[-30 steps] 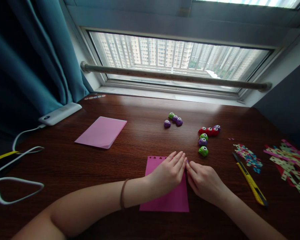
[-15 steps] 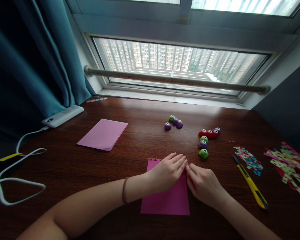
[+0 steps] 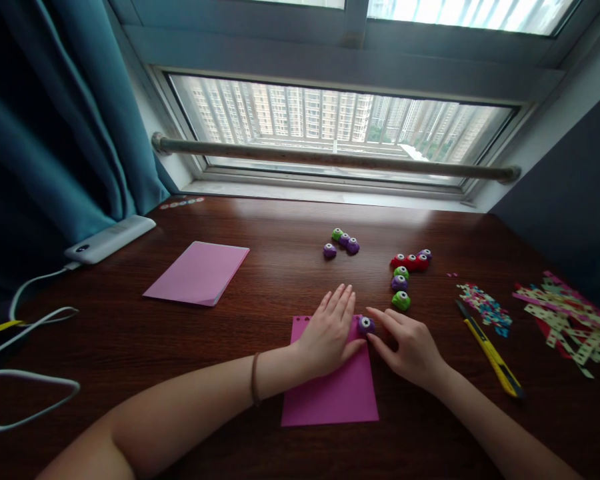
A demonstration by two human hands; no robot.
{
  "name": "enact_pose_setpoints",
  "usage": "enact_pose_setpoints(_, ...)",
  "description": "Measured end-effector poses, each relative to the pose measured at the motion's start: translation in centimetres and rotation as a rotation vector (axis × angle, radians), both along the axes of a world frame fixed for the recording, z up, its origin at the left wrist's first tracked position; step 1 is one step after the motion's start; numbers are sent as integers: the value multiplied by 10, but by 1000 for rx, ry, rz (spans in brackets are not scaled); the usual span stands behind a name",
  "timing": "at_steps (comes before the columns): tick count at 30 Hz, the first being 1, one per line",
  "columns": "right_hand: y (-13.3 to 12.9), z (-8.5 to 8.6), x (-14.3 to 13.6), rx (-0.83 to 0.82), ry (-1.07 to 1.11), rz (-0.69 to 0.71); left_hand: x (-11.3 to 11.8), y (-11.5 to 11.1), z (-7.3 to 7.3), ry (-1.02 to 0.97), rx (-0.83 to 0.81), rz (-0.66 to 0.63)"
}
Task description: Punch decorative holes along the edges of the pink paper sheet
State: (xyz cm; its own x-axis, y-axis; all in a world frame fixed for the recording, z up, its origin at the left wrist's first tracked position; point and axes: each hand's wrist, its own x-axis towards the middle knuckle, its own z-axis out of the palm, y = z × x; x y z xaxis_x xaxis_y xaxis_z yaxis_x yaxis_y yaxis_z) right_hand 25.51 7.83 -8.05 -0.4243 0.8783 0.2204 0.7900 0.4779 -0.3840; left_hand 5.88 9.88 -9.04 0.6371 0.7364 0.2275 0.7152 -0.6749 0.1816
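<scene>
OK, your left hand [image 3: 327, 333] lies flat on the magenta sheet [image 3: 330, 403], fingers stretched out together, thumb angled off to the right, grasping nothing. Your right hand [image 3: 413, 347] is let go too: index finger and thumb spread apart on the right side of the purple punch [image 3: 365, 325], gap between them; can't tell if either tip touches it. Punch sits at the far right corner of the sheet, round white top with a dark star facing up, your left thumb tip just below it. Far edge of the sheet shows small cutouts left of your fingers; your hand hides the middle. Beyond your hands on the brown desk [image 3: 260, 220] you've got a loose far group of one green and three purple punches [image 3: 353, 245], then on the right three red punches [image 3: 411, 262] in a row, with a purple one behind their right end and green and purple ones on the near side. Further right: yellow craft knife [image 3: 490, 353], paper confetti [image 3: 485, 307], pile of punched strips [image 3: 575, 320]. On your left, pale pink paper stack [image 3: 197, 273], well apart from the sheet.
</scene>
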Motion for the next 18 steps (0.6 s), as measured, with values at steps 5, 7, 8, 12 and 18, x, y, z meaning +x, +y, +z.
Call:
enact_pose_setpoints(5,5,-1,5,-92,41,-23,-1,1,-6,-4,-27,16)
enact_pose_setpoints(7,9,0,9,-97,94,-85,0,1,-7,-7,-37,17)
enact_pose_setpoints(8,11,1,12,-93,116,-130,0,1,-8,-9,-42,17)
enact_pose_setpoints(12,21,-1,23,-57,127,-295,0,1,-7,-24,-48,3)
enact_pose_setpoints(18,30,-13,32,61,1,-407,0,-1,-2,-66,-50,-2)
